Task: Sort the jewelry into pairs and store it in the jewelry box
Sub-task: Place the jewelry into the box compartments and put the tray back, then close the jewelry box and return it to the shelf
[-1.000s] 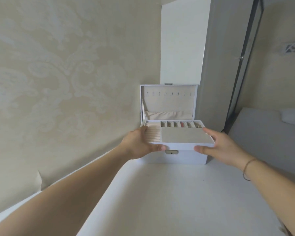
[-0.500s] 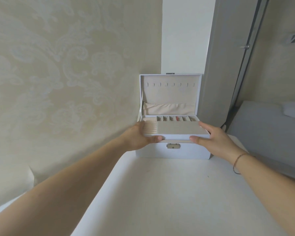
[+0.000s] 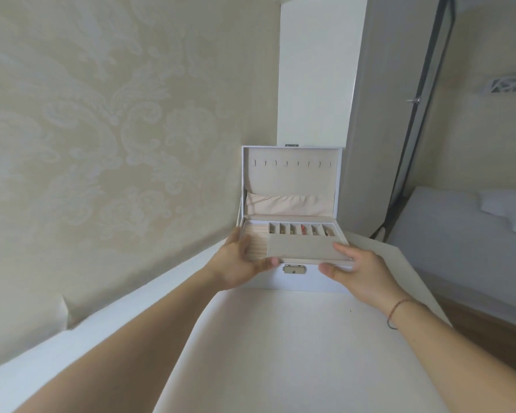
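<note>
Jewelry tray (image 3: 298, 248) above box (image 3: 292, 281), gripped between left fingers (image 3: 239, 242) and right fingers (image 3: 344, 250).

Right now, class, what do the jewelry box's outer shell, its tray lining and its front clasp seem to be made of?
Jewelry box shell: white, smooth, matte; probably faux leather or painted board, too far to tell.
Tray lining: beige, dull and soft-looking, likely velvet or suede-like fabric.
Clasp: pale gold plate with a slight sheen, probably metal.

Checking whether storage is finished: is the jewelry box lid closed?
No, the lid stands upright and open behind the tray of the jewelry box.
</note>
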Available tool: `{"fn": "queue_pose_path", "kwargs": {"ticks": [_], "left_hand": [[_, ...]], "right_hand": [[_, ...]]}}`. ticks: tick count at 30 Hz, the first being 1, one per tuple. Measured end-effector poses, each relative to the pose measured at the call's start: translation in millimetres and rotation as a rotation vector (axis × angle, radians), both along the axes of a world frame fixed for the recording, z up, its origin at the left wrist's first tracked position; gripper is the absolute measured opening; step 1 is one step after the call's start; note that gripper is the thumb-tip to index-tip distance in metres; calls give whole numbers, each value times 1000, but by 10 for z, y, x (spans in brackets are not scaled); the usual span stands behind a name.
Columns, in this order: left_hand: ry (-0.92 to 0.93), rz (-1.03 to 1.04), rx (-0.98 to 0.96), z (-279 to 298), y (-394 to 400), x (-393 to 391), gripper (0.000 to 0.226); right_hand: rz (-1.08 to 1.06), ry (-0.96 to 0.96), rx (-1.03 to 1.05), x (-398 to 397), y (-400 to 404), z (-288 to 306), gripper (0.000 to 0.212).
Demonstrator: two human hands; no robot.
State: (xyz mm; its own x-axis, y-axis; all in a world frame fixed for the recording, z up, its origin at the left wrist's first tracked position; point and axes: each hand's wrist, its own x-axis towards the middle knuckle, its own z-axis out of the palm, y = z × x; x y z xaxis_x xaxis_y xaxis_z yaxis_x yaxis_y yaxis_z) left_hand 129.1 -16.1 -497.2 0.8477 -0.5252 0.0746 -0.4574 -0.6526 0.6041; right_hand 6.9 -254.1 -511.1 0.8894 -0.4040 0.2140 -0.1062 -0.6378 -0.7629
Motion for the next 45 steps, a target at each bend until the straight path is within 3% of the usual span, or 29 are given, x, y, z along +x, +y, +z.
{"fn": "queue_pose_path", "kwargs": {"ticks": [6, 12, 17, 20, 22, 25, 29, 33, 36, 38, 43, 45], "left_hand": [[-4, -92, -54, -12, 342, -578, 92], [58, -80, -61, -27, 771, -1192, 116], [52, -225, -206, -92, 1165, -1614, 93], [153, -218, -269, 43, 1230, -1649, 93], [161, -125, -297, 118, 1191, -1552, 96], [177, 21, -408, 125, 1097, -1376, 89], [223, 128, -561, 55, 1025, -1313, 84], [324, 92, -647, 57, 1094, -1265, 98], [447, 46, -694, 47, 1182, -1174, 114], [529, 33, -723, 39, 1232, -1152, 113], [582, -14, -715, 16, 1289, -1221, 92], [565, -16, -700, 26, 1294, -1273, 93]], "right_hand": [[10, -29, 26, -504, 302, -20, 77], [19, -90, 32, -1192, 708, 4, 72], [11, -79, -66, -1687, 964, -69, 89], [10, -41, -69, -1723, 893, 138, 87], [-77, -75, 29, -1534, 747, 386, 85], [-99, -149, 342, -1036, 461, 805, 92], [-17, -111, 652, -648, 319, 1161, 78], [-15, -148, 470, -718, 482, 1142, 73], [4, -226, 446, -1040, 634, 1099, 49], [2, -266, 449, -1272, 718, 1010, 58], [-52, -304, 472, -1674, 847, 492, 115], [-48, -288, 481, -1858, 948, 361, 102]]}}
